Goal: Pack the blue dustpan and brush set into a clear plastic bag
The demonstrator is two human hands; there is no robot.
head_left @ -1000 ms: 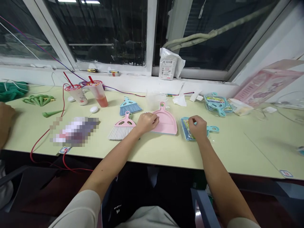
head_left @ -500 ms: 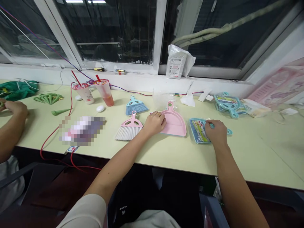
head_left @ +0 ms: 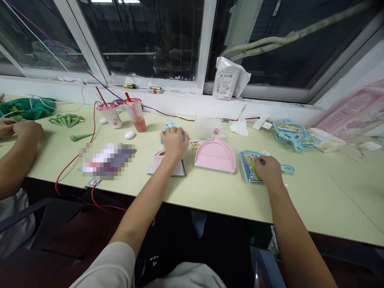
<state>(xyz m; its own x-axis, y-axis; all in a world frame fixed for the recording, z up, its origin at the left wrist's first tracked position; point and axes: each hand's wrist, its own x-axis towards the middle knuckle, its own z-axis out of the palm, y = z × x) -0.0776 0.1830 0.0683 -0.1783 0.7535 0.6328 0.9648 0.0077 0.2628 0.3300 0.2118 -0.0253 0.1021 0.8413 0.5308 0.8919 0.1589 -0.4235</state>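
My left hand [head_left: 176, 143] is over the blue hand brush [head_left: 168, 125], covering most of it. Its fingers are bent down and partly hidden, so I cannot tell whether they grip the brush. Below my wrist lies a pink hand brush [head_left: 156, 160] with white bristles, partly covered by my forearm. To the right, a pink dustpan [head_left: 215, 157] lies flat with its handle toward the window. My right hand [head_left: 268, 170] is closed on a blue dustpan and brush set [head_left: 249, 166] in clear wrapping, pinching it near the printed label.
Several wrapped blue dustpan sets [head_left: 289, 134] lie at the back right. A small printed card [head_left: 196, 145] is beside the pink dustpan. Two drink cups [head_left: 135, 116] with red straws stand at the back left. A co-worker's hands [head_left: 27, 130] are at far left. A red cable [head_left: 67, 170] crosses the table.
My left hand has left the pink dustpan and moved left onto the blue brush. The printed card now shows. My right hand stays at the wrapped set, its fingers drawn slightly left.
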